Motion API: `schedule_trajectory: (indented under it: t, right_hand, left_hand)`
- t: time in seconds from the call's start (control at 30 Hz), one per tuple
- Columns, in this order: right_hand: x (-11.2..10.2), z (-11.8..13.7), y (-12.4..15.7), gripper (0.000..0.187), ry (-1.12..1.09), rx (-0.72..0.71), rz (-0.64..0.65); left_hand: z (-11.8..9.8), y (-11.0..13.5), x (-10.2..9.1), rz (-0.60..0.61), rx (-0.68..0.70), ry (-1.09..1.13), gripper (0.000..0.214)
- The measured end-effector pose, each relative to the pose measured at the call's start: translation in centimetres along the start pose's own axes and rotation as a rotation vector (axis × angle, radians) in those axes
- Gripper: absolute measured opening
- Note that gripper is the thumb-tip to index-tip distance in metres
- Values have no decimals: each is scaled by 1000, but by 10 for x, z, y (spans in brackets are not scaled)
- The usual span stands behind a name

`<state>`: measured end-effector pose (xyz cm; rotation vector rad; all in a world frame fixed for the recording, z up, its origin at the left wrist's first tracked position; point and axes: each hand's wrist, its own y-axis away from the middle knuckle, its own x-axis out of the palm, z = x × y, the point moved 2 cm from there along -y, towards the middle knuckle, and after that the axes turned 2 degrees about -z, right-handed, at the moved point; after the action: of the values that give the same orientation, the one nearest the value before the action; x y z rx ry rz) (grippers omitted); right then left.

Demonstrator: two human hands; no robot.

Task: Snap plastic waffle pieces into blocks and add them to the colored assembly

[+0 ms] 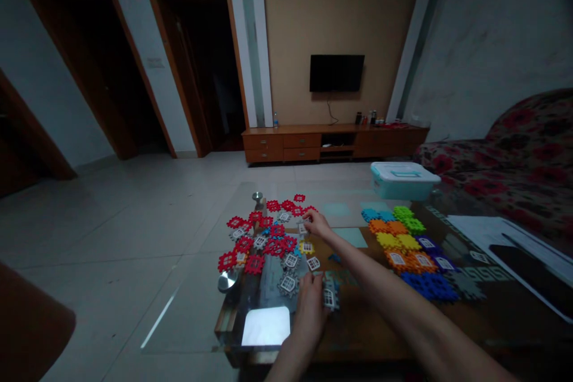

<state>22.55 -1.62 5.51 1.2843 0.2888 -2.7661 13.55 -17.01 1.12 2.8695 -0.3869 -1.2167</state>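
Dim light leaves the doorways (199,65) nearly black; the view's edges stretch

Toward the near edge of the glass table (197,301), the left hand (310,303) is covering part of a grey piece (330,298); toward the far edge, the right hand (317,224) is hiding part of a pale piece (302,228). White papers (474,231) on the right side are running out of view.

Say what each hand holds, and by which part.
The left hand appears to hold a grey tile by its left side. The right hand is at another tile's right edge; grip unclear.
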Motion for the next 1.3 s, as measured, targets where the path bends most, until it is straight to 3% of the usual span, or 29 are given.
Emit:
schedule_trajectory:
  t: [0.13,0.27,0.33,0.53,0.77,0.9,1.0,1.17,1.23,1.3]
  right_hand:
    - [-15,-28,46,18,-92,2,108]
    - [-2,-54,95,31,-336,-4,345]
    - [8,-57,109,33,-361,-29,348]
    - [11,-55,121,27,-138,-107,218]
    - [3,-70,135,69,-69,-263,317]
    - [3,-59,145,63,-21,-312,331]
    - [3,-52,149,62,40,-320,331]
    - [4,-51,152,63,140,-328,308]
    - [5,-52,152,63,169,-331,301]
    - [5,-53,152,61,177,-335,293]
  left_hand:
    - [6,-4,5,-59,-41,183,99]
    - [6,-8,9,-96,-23,293,92]
    - [5,-8,9,-105,-12,325,89]
    - [7,-6,8,-99,-7,317,94]
    - [13,-10,12,-96,-2,329,91]
    - [10,-7,11,-88,-13,356,93]
    - [2,0,0,-69,-22,214,83]
    - [7,11,-40,-241,-171,-256,56]
    - [16,11,-51,-220,-204,-299,47]
    - [23,9,-55,-177,-148,-280,32]
